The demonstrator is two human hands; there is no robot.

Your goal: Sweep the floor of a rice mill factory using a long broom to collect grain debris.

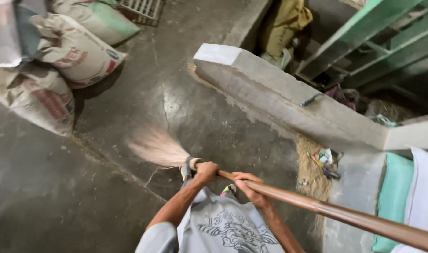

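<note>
I hold a long brown wooden broom handle (pixel 345 216) that runs from the lower right toward the middle. My left hand (pixel 206 171) grips it near the broom head. My right hand (pixel 249 187) grips it a little farther back. The pale straw bristles (pixel 157 148), blurred by motion, fan out to the left over the grey concrete floor (pixel 59 187). My grey printed shirt (pixel 223 225) fills the bottom centre.
Stuffed sacks (pixel 59 56) are piled at the upper left. A low concrete wall (pixel 279 98) crosses the right, with a heap of husk and litter (pixel 317 164) at its foot. Green metal framing (pixel 363 37) stands behind it. Teal and white sacks (pixel 410 197) sit at the right edge.
</note>
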